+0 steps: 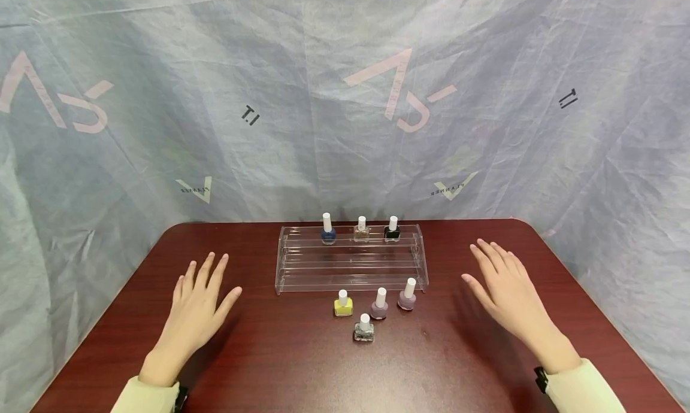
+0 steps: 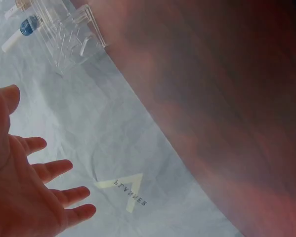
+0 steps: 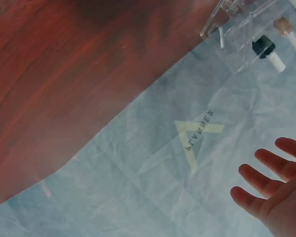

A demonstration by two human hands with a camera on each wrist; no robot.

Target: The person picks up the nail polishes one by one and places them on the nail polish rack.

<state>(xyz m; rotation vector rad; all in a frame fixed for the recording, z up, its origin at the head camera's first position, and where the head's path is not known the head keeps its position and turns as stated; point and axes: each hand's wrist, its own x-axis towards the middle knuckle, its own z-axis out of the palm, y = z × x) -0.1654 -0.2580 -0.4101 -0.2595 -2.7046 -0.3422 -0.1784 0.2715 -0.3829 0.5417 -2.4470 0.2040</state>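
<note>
My left hand (image 1: 195, 311) hovers over the left side of the table, fingers spread and holding nothing. On the right, my other hand (image 1: 509, 290) is likewise spread, with nothing in it. Between them stands a clear tiered rack (image 1: 350, 260). Its top tier holds a blue nail polish bottle (image 1: 328, 234), a brownish glitter one (image 1: 362, 232) and a black one (image 1: 392, 232). In front of the rack are a yellow bottle (image 1: 343, 307), a mauve bottle (image 1: 379, 310), a second mauve bottle (image 1: 406, 300) and a dark glittery bottle (image 1: 364, 331). All have white caps.
The dark red-brown table (image 1: 302, 371) has rounded far corners. A grey-blue cloth (image 1: 302, 131) with printed letters hangs behind it and along both sides. The lower two tiers of the rack show bare clear plastic.
</note>
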